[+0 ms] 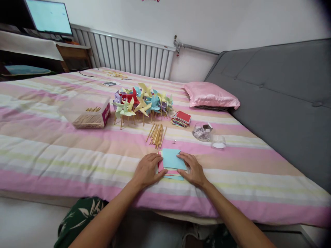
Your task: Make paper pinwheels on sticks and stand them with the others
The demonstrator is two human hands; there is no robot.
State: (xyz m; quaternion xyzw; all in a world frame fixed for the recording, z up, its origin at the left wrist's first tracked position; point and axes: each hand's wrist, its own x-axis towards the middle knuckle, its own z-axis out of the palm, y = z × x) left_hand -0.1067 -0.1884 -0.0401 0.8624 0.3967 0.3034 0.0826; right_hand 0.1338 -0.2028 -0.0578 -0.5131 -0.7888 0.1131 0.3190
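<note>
A small stack of coloured paper squares [160, 166] lies on the bed near its front edge, with a light-blue paper square [171, 158] on top, shifted a little askew. My left hand [149, 169] grips the stack's left edge, thumb at the lower corner and fingers at the upper one. Along the right edge my right hand [192, 168] pinches the blue square and the papers beneath. Just beyond lie several thin wooden sticks [157, 135] in a loose bundle and a few tiny metal pieces [174, 142]. A second stack of paper squares [181, 118], red on top, sits farther right.
Several paper pinwheels [142, 101] on sticks stand grouped behind the loose sticks. A clear plastic box [90, 113] of sticks is at left. To the right are a clear container [202, 132], a roll of clear tape [218, 141] and a pink pillow [210, 94] against the grey headboard [274, 82].
</note>
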